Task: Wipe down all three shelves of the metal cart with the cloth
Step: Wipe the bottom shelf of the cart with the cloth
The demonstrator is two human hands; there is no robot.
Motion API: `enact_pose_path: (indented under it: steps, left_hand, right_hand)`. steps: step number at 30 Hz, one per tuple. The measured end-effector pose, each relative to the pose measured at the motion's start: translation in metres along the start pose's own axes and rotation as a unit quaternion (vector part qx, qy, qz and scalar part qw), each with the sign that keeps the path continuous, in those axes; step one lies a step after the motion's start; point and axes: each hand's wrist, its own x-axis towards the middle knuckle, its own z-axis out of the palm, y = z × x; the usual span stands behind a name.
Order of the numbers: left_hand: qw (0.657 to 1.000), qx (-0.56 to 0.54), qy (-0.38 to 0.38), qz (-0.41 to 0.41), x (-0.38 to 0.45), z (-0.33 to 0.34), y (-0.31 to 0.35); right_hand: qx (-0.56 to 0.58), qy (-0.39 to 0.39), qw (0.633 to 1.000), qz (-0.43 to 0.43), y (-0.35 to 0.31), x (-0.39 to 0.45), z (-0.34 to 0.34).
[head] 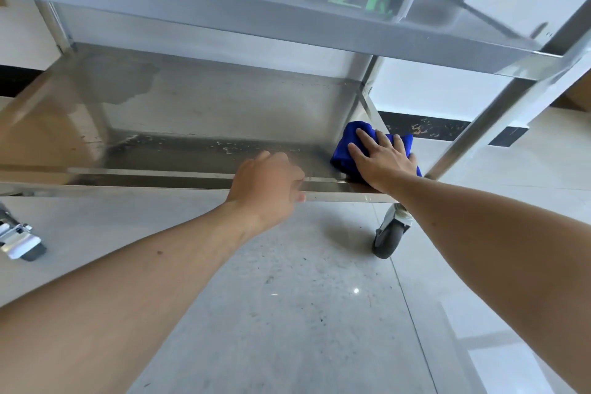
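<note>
Blue cloth pressed into the near right corner of the cart's bottom shelf.

The right hand (382, 158) lies flat, fingers spread, palm down on the bunched blue cloth (343, 150), arm stretched forward from the right. The left hand (267, 184) curls over the front rim of the bottom shelf (192, 112), gripping it, forearm reaching in diagonally. A caster wheel (388, 238) stands on the tiled floor (287, 297) below that corner.

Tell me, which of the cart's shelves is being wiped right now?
The lowest shelf, just above the floor. The right hand presses the blue cloth into its right front corner; the shelf above has no hand on it.
</note>
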Motion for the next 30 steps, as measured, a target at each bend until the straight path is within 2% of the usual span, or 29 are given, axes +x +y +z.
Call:
enact_pose_path:
  steps: [7,12,14,17,21,25,30]
  left_hand:
    - [0.999,-0.04,0.007,-0.02,-0.002,0.001,0.002]
    - [0.998,-0.052,0.013,-0.041,-0.003,0.002,0.0]
    - [0.996,-0.069,0.01,-0.051,-0.004,-0.002,-0.004]
    - [0.996,-0.072,0.019,-0.056,-0.009,-0.012,-0.019]
    - [0.997,-0.016,0.067,-0.041,-0.026,-0.032,-0.052]
    - [0.99,0.024,0.111,-0.085,-0.05,-0.053,-0.089]
    - [0.98,0.061,0.144,-0.126,-0.077,-0.078,-0.137]
  right_hand:
    - [0.0,0.004,0.999,0.032,-0.003,-0.036,0.002]
    - [0.043,0.101,0.994,0.019,-0.036,-0.081,0.019]
    - [0.056,0.115,0.992,0.018,-0.049,-0.09,0.025]
    - [0.047,0.105,0.993,0.01,-0.068,-0.087,0.024]
    - [0.012,0.085,0.996,-0.034,-0.099,-0.08,0.021]
    - [0.011,0.078,0.995,-0.057,-0.136,-0.087,0.023]
    - [0.009,0.031,0.995,-0.09,-0.192,-0.093,0.023]
